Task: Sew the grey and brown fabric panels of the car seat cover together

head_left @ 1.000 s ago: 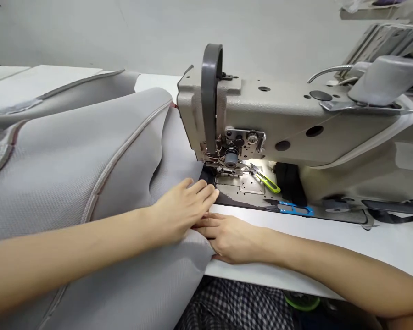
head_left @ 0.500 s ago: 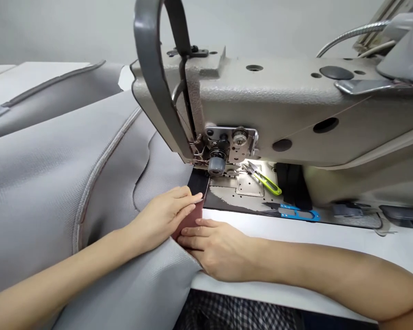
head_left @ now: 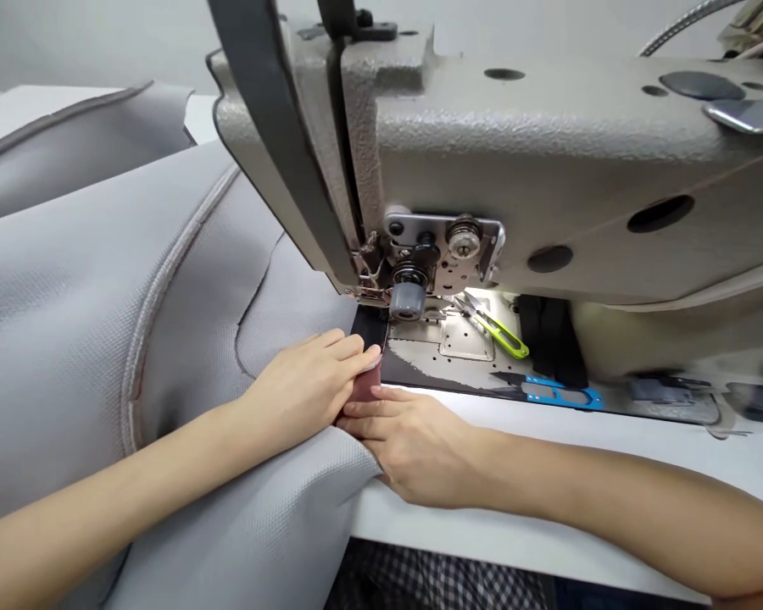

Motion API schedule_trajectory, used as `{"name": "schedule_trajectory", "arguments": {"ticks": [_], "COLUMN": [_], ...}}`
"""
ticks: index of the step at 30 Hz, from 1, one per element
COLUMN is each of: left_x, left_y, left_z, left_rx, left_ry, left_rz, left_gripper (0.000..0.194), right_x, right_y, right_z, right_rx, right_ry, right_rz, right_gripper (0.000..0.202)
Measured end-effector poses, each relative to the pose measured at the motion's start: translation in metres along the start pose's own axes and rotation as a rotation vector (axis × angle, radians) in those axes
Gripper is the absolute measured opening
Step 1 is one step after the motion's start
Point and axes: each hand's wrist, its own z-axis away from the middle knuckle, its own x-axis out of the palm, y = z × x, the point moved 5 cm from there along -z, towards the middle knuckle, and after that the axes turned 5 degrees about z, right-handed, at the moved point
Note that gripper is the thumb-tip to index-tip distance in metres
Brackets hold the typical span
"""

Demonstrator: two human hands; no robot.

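Observation:
Large grey fabric (head_left: pixel 184 500) with a textured face spreads over the left side and feeds towards the sewing machine (head_left: pixel 409 292). My left hand (head_left: pixel 309 377) is closed on its edge just in front of the presser area, thumb and fingers pinching it. Under these fingers shows a dark red piece (head_left: pixel 365 383), with a black strip (head_left: pixel 370 329) running on beneath the needle area. My right hand (head_left: pixel 407 445) grips the fabric edge lower down, fingers together over it; its thumb is hidden. The fingertips of both hands are close together.
Yellow-green thread snips (head_left: pixel 496 330) lie on the metal bed plate (head_left: pixel 413 347). Blue-handled snips (head_left: pixel 563 393) rest along the bed's front edge. A black strap (head_left: pixel 553 339) hangs behind them. White tabletop (head_left: pixel 445 538) borders the machine in front.
The view has moved closer to the machine. Both hands have slid a little forward with the fabric towards the needle, and less of the dark red piece shows between them.

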Motion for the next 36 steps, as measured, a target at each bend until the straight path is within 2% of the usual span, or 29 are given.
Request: {"name": "schedule_trajectory", "arguments": {"ticks": [4, 10, 18, 24, 32, 36], "left_x": [-0.007, -0.007, -0.016, -0.018, -0.015, -0.022], "left_y": [0.004, 0.006, 0.007, 0.007, 0.006, 0.011], "left_z": [-0.007, -0.016, -0.029, -0.036, -0.046, -0.052], "left_rx": [0.021, 0.037, 0.03, 0.027, 0.059, 0.018], "left_ry": [-0.029, -0.02, -0.033, -0.082, -0.09, -0.1], "left_rz": [-0.008, -0.01, -0.071, -0.088, -0.221, -0.089], "left_gripper": [0.025, 0.019, 0.018, 0.011, 0.019, 0.02], "right_x": [-0.003, -0.002, 0.0, -0.013, -0.017, -0.019], "right_y": [0.007, 0.022, 0.039, 0.048, 0.062, 0.066], "right_z": [-0.001, -0.001, 0.0, -0.006, -0.007, -0.005], "right_rx": [0.017, 0.12, 0.202, 0.215, 0.29, 0.315], "right_ry": [0.027, 0.072, 0.115, 0.152, 0.145, 0.131], "right_rz": [-0.082, -0.264, -0.313, -0.303, -0.312, -0.369], "right_gripper": [0.03, 0.037, 0.038, 0.027, 0.018, 0.016]}}
